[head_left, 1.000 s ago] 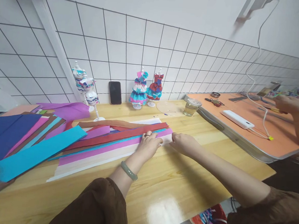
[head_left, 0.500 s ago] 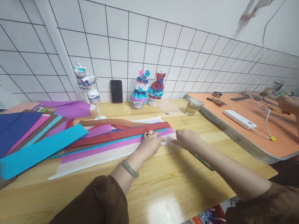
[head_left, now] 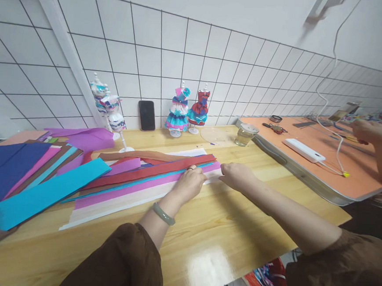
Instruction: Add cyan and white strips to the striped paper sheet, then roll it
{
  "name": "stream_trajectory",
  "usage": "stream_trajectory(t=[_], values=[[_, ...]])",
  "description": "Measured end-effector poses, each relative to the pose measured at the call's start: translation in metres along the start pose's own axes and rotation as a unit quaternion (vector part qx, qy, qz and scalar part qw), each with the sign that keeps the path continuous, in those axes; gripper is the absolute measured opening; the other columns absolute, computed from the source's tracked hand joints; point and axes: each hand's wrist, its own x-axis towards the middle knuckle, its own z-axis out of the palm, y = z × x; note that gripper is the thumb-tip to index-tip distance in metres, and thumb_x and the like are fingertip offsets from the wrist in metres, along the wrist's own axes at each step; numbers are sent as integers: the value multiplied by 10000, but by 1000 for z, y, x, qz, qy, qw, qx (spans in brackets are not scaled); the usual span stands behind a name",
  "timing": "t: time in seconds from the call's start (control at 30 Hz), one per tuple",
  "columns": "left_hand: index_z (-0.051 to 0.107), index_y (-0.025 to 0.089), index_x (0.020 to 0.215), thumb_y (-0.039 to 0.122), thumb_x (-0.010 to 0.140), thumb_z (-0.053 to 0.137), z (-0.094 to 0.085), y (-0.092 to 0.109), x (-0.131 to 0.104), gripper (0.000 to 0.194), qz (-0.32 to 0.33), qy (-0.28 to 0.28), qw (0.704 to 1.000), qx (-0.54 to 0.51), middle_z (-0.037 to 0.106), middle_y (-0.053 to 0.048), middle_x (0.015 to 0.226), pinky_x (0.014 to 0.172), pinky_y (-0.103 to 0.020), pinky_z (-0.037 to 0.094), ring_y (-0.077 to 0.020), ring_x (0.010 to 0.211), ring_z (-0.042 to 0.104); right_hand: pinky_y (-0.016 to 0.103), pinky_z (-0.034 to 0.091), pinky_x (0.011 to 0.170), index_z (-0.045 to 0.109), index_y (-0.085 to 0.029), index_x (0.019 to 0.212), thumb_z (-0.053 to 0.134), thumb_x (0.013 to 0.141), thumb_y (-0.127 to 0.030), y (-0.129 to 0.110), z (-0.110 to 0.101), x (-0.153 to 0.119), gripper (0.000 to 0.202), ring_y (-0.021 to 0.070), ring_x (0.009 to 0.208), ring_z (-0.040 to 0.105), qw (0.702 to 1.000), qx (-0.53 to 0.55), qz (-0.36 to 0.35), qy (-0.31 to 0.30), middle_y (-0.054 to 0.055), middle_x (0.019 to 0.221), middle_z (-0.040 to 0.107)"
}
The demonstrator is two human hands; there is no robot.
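Note:
A stack of long coloured strips lies across the table: a red strip (head_left: 162, 167), a thin blue one beneath it, a purple strip (head_left: 89, 202) and a white strip (head_left: 79, 217) nearest me. Whether they are cloth or paper is hard to tell. My left hand (head_left: 191, 183), with a green bangle at its wrist, rests on the purple strip near its right part, fingers bent and closed onto it. At the right ends of the strips, my right hand (head_left: 236, 175) is closed in a pinch by the white and purple strips; its fingertips are partly hidden.
A wide turquoise strip (head_left: 51, 191) and folded navy sheets (head_left: 10, 164) lie to the left. Small dressed mannequins (head_left: 177, 115), a phone (head_left: 147, 115) and a glass jar (head_left: 245, 135) stand along the wall. Another person's hand (head_left: 370, 130) is over the orange-topped table (head_left: 336, 181).
My left hand's fingers and thumb have drawn in closer on the strips. My right hand stays at the strip ends. The view has shifted slightly; the green-edged thing under my right forearm is now hidden.

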Motion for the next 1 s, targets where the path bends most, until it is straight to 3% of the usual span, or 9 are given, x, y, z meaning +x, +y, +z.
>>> stream_trajectory(t=[0.2, 0.57, 1.0], values=[[648, 225, 973, 160, 868, 389, 2, 0, 2, 288, -5, -28, 1000, -10, 593, -68, 845, 772, -304, 416, -194, 878, 483, 285, 419, 629, 578, -137, 896, 515, 803, -343, 3, -3, 1, 235, 253, 830, 619, 1000, 3, -1, -4, 141, 904, 641], [595, 220, 1026, 138, 815, 492, 15, -4, 3, 249, 3, 23, 999, -37, 604, -43, 910, 807, -293, 414, -193, 939, 485, 311, 419, 644, 586, -108, 948, 510, 800, -320, 2, 1, 7, 270, 270, 840, 618, 1000, -9, 4, -4, 163, 918, 639], [620, 258, 1021, 118, 855, 389, 12, 0, 1, 317, 33, -15, 999, -1, 547, -35, 866, 753, -280, 393, -188, 882, 465, 329, 439, 676, 576, -60, 995, 475, 823, -269, -7, 5, 6, 289, 279, 854, 625, 1000, -15, 22, 6, 208, 950, 632]])
